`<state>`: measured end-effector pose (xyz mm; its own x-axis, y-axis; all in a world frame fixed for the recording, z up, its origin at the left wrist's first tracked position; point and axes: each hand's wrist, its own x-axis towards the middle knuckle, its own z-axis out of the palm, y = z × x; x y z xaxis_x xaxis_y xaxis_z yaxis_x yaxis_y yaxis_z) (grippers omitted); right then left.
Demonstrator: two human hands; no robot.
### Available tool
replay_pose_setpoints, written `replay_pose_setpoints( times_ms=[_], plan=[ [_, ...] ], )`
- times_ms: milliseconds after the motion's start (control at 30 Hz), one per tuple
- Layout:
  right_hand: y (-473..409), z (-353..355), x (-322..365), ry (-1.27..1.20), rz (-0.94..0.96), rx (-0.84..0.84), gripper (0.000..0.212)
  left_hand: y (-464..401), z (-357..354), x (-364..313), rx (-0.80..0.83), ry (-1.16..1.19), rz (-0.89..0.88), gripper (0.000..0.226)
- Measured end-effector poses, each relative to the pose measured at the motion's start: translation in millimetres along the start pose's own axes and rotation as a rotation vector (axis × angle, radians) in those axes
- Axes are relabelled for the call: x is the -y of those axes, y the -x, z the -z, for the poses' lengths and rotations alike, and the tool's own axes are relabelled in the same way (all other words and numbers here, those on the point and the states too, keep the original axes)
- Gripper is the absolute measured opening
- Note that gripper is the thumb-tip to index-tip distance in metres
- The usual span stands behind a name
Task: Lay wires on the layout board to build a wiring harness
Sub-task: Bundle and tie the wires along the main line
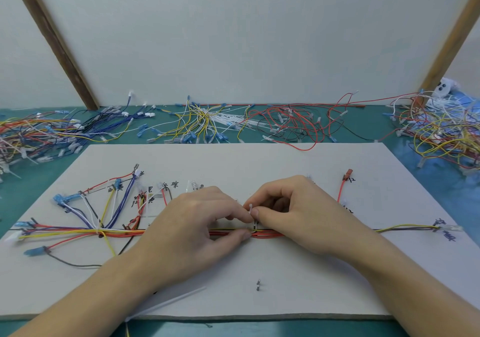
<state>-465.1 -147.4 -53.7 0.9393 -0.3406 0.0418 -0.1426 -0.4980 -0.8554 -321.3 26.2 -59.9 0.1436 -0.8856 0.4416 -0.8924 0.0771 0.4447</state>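
Head cam: the wire bundle (78, 232) runs straight across the middle of the board (285, 160). Both hands meet at its center, left hand (197, 222) pinching the bundle with thumb and fingers, right hand (293, 212) pinching a small white cable tie (251, 208) above it. Loose wire piles (285, 123) sit on the desk (26, 193) behind the board.

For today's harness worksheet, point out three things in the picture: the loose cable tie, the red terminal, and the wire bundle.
Cable tie (176, 301): head view, middle of its strap near the board's front edge.
Red terminal (348, 173): head view, its red sleeve at the wire's top end.
Wire bundle (78, 232): head view, the horizontal run left of the hands.
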Motion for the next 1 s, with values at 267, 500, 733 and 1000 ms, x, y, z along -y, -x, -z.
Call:
replay_pose_setpoints(
  times_ms=[267,500,733,1000],
  plan=[
    [0.2,0.4,0.6,-0.003,0.002,0.005,0.015,-0.2,0.4,-0.4,0.001,-0.001,0.004,0.016],
    [0.2,0.9,1.1,-0.009,0.012,0.012,0.014,-0.2,0.1,-0.2,-0.001,0.0,0.005,0.016],
    [0.0,1.0,-0.6,-0.001,0.014,0.009,0.015,0.3,0.1,0.5,-0.001,0.001,-0.004,0.015],
    [-0.7,1.0,-1.1,0.013,0.015,0.022,0.014,0.3,-0.4,0.7,-0.007,0.015,-0.001,0.018]
  ],
)
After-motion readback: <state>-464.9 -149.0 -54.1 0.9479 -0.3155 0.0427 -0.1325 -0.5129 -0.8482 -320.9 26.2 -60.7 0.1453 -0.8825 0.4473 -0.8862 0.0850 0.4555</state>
